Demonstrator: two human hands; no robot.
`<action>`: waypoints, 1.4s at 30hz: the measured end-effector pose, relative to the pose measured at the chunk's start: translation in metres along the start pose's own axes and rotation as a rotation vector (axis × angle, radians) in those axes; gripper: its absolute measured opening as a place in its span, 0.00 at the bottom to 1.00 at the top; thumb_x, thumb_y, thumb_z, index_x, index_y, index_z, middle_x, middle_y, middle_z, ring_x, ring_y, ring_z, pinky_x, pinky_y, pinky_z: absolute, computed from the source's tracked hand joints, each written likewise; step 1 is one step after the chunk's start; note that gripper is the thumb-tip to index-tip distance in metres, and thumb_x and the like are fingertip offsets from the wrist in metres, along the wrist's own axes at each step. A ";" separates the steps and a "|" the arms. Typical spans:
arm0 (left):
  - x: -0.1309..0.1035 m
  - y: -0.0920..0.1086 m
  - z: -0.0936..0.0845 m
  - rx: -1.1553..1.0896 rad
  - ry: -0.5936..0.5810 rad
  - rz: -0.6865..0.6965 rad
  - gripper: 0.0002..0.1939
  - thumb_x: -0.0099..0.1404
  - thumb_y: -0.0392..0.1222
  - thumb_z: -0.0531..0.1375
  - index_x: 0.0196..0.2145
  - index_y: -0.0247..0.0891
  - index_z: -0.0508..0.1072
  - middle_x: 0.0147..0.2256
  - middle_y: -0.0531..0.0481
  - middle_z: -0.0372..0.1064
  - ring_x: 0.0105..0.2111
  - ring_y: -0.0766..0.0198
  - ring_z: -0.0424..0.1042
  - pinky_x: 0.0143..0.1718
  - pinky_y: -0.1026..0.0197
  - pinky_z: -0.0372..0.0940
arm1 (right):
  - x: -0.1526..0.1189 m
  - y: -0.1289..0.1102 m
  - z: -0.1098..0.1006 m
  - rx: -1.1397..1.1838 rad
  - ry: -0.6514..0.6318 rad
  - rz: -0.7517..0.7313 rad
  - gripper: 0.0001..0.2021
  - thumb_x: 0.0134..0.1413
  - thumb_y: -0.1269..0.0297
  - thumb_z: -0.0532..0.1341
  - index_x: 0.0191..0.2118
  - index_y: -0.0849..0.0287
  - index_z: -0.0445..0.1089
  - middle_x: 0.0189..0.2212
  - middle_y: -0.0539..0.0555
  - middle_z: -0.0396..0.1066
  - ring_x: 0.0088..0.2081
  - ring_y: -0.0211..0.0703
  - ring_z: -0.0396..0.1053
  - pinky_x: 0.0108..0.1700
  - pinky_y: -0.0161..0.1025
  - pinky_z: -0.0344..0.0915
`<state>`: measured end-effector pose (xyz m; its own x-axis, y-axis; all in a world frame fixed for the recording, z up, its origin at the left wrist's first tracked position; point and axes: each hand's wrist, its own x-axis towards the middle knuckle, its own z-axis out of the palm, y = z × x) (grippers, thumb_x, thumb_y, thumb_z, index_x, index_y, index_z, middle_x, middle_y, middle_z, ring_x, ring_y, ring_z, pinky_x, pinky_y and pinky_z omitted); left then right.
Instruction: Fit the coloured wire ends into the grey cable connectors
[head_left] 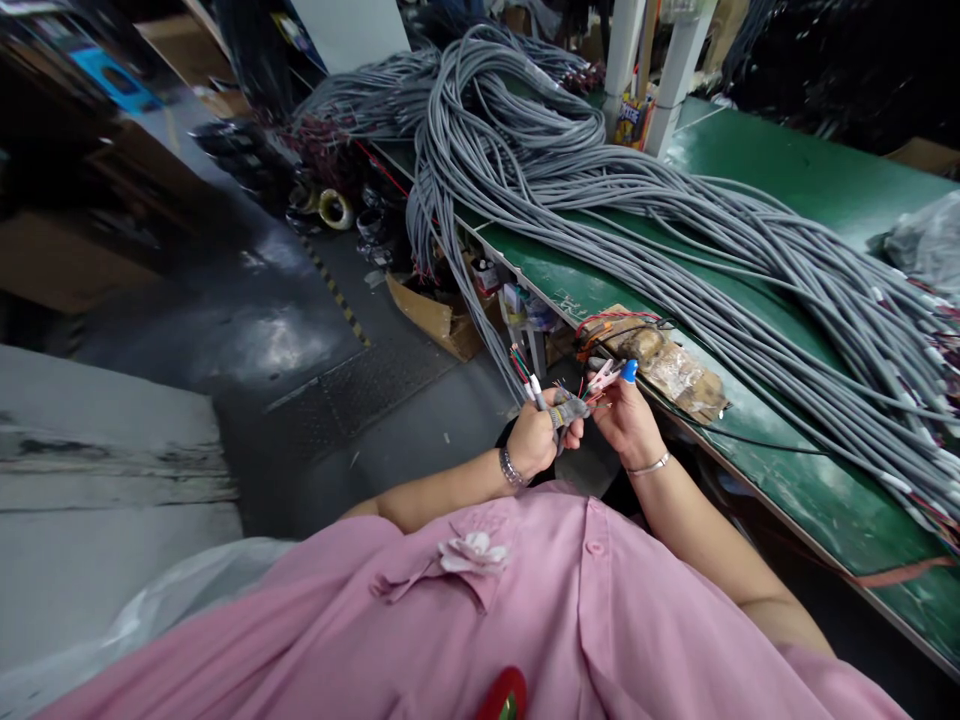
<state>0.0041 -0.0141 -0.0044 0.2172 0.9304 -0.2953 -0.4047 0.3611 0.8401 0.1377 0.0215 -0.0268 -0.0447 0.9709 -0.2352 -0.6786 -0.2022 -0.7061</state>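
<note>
My left hand (534, 440) is closed round several grey cables (480, 300), whose stripped ends with thin coloured wires (519, 360) stick up past the fingers. A grey covering with a yellowish band (568, 412) wraps its thumb. Close beside it, my right hand (626, 415) is closed in a pinch at the thin red and white wires between the two hands. A blue finger cot (628, 371) covers one of its digits. A small pale pinkish piece (601, 380) shows at its fingertips; its kind is too small to make out.
A thick bundle of grey cables (525, 190) lies along the green table (757, 150). Near the table edge is a brown, tape-covered block (660, 365) with red and black wires. Below stands an open cardboard box (431, 320). White posts (667, 90) rise at the back.
</note>
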 end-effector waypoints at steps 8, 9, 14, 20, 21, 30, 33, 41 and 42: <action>0.002 -0.004 -0.004 0.025 -0.004 -0.011 0.13 0.52 0.47 0.65 0.27 0.35 0.69 0.17 0.53 0.68 0.13 0.70 0.63 0.13 0.68 0.57 | -0.002 0.003 0.002 0.006 0.001 -0.001 0.23 0.46 0.38 0.61 0.29 0.56 0.70 0.27 0.50 0.72 0.25 0.38 0.66 0.28 0.36 0.65; 0.001 -0.004 -0.004 0.025 -0.007 -0.005 0.13 0.52 0.47 0.65 0.27 0.35 0.69 0.17 0.53 0.68 0.13 0.70 0.63 0.13 0.68 0.57 | -0.003 0.002 0.001 0.005 -0.022 0.018 0.24 0.47 0.36 0.59 0.29 0.56 0.70 0.27 0.51 0.72 0.25 0.38 0.67 0.28 0.37 0.65; -0.009 -0.002 -0.006 0.018 -0.027 0.015 0.14 0.53 0.48 0.65 0.28 0.34 0.70 0.18 0.53 0.68 0.14 0.70 0.64 0.14 0.68 0.58 | -0.012 -0.005 -0.002 0.029 -0.094 0.099 0.26 0.49 0.36 0.57 0.33 0.56 0.71 0.30 0.52 0.73 0.26 0.38 0.67 0.29 0.37 0.67; -0.012 -0.002 -0.002 -0.006 -0.006 0.034 0.12 0.54 0.46 0.64 0.28 0.34 0.70 0.18 0.53 0.68 0.14 0.70 0.64 0.14 0.68 0.57 | -0.016 -0.009 -0.004 0.067 -0.074 0.043 0.14 0.51 0.53 0.65 0.37 0.57 0.73 0.31 0.50 0.74 0.28 0.34 0.67 0.30 0.32 0.67; -0.011 -0.002 -0.002 -0.014 0.000 0.032 0.12 0.54 0.46 0.63 0.29 0.34 0.70 0.18 0.53 0.68 0.14 0.70 0.64 0.14 0.68 0.57 | -0.015 -0.008 -0.005 0.075 -0.067 0.038 0.13 0.51 0.53 0.65 0.37 0.57 0.73 0.31 0.49 0.74 0.28 0.34 0.67 0.30 0.32 0.67; -0.004 -0.002 0.001 -0.046 0.044 0.002 0.12 0.53 0.46 0.63 0.29 0.36 0.68 0.18 0.54 0.67 0.14 0.70 0.62 0.14 0.68 0.55 | -0.003 0.000 -0.003 0.106 -0.101 0.080 0.18 0.45 0.46 0.67 0.31 0.56 0.72 0.31 0.49 0.74 0.23 0.33 0.64 0.25 0.32 0.66; -0.002 -0.003 0.000 -0.048 0.052 0.002 0.12 0.53 0.47 0.63 0.29 0.35 0.69 0.18 0.54 0.67 0.14 0.70 0.62 0.14 0.68 0.55 | 0.000 0.001 -0.001 0.120 -0.093 0.098 0.18 0.43 0.46 0.68 0.30 0.56 0.71 0.28 0.48 0.73 0.23 0.33 0.63 0.25 0.33 0.66; 0.001 -0.009 -0.003 -0.050 0.066 -0.010 0.12 0.52 0.46 0.63 0.29 0.35 0.68 0.18 0.54 0.67 0.14 0.70 0.63 0.13 0.68 0.54 | 0.004 0.005 0.001 0.156 -0.019 0.036 0.15 0.45 0.50 0.68 0.28 0.56 0.70 0.25 0.48 0.72 0.24 0.34 0.64 0.29 0.34 0.65; 0.001 -0.009 -0.003 -0.051 0.065 -0.011 0.12 0.52 0.46 0.63 0.29 0.36 0.68 0.18 0.54 0.68 0.14 0.70 0.63 0.13 0.68 0.54 | 0.004 0.005 0.002 0.165 -0.023 0.040 0.15 0.45 0.49 0.68 0.28 0.56 0.70 0.25 0.48 0.72 0.24 0.34 0.64 0.29 0.34 0.65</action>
<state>0.0057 -0.0160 -0.0139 0.1643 0.9277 -0.3352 -0.4476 0.3729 0.8128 0.1328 0.0244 -0.0304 -0.0896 0.9654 -0.2448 -0.7872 -0.2192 -0.5765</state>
